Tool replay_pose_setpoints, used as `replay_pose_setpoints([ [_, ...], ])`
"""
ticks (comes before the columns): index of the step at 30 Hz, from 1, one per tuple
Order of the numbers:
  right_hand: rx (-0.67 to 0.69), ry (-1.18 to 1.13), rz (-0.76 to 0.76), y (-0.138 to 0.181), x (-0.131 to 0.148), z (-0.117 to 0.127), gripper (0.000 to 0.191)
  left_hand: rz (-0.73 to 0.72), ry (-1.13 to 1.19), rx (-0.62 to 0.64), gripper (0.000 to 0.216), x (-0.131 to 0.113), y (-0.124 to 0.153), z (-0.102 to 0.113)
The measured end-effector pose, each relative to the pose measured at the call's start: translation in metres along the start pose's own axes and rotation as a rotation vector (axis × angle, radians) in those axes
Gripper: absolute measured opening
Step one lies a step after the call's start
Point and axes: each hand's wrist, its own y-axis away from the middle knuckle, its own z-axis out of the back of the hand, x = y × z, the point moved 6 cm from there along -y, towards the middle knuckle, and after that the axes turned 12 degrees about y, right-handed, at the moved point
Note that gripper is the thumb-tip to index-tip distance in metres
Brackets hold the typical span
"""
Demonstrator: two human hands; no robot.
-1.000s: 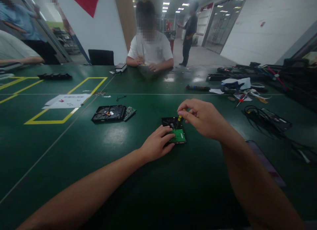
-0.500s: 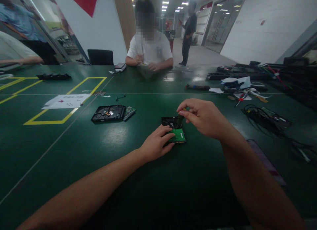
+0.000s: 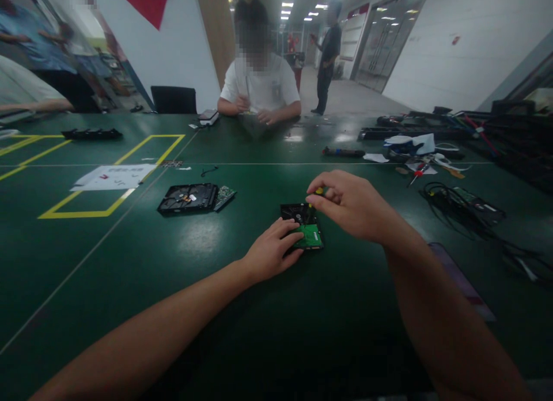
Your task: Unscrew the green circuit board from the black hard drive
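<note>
A hard drive (image 3: 306,214) lies on the green table in front of me, its black metal case up and a green circuit board (image 3: 311,237) on its near half. My left hand (image 3: 274,248) holds the drive from the left, fingers across its edge and the board, thumb by the near edge. Above the drive, my right hand (image 3: 345,202) pinches a screwdriver (image 3: 319,191) with yellow on its handle. The tool points down at the drive; its tip is too small to make out.
To the left lie another hard drive (image 3: 188,199), a loose circuit board (image 3: 224,197) and a paper sheet (image 3: 113,177). On the right are a phone (image 3: 460,280), black cables (image 3: 449,202) and a red screwdriver (image 3: 418,173). A person (image 3: 259,84) sits opposite.
My right fingers have shifted on the screwdriver, and more yellow shows on its handle. My left hand and the drive keep their places. The view has moved slightly.
</note>
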Motion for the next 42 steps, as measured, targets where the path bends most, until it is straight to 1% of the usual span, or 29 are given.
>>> replay_pose_setpoints([
  [3,0.003,-0.004,0.020,-0.0003,0.0007,-0.0007,0.012,-0.003,-0.001,0.004,0.035,-0.0008,-0.0001,0.0002],
  [7,0.016,-0.065,0.003,0.0005,-0.0013,-0.0012,0.013,0.001,0.004,-0.003,0.035,-0.0004,0.0001,-0.0001],
  [12,0.003,-0.007,-0.025,0.0005,-0.0040,-0.0014,0.014,-0.006,-0.008,0.004,0.037,0.0014,0.0009,-0.0023],
  [16,-0.016,0.002,0.015,-0.0005,-0.0014,-0.0006,0.013,-0.012,-0.008,0.006,0.037,0.0020,0.0012,-0.0026],
  [20,0.005,0.002,0.058,-0.0004,0.0011,-0.0003,0.013,-0.006,-0.009,0.007,0.037,0.0020,0.0007,-0.0020],
  [28,-0.028,0.012,-0.032,0.0010,-0.0060,0.0027,0.014,-0.002,0.000,0.005,0.036,0.0014,0.0005,-0.0012],
  [30,-0.024,0.016,-0.022,0.0010,-0.0053,0.0021,0.011,-0.002,-0.002,0.007,0.036,0.0012,0.0003,-0.0011],
  [35,-0.027,0.009,0.014,0.0006,-0.0020,0.0011,0.013,-0.013,0.001,0.006,0.036,0.0007,0.0002,-0.0011],
  [42,0.024,-0.003,0.004,0.0004,-0.0013,0.0017,0.014,0.006,-0.007,0.010,0.037,0.0022,0.0011,-0.0028],
])
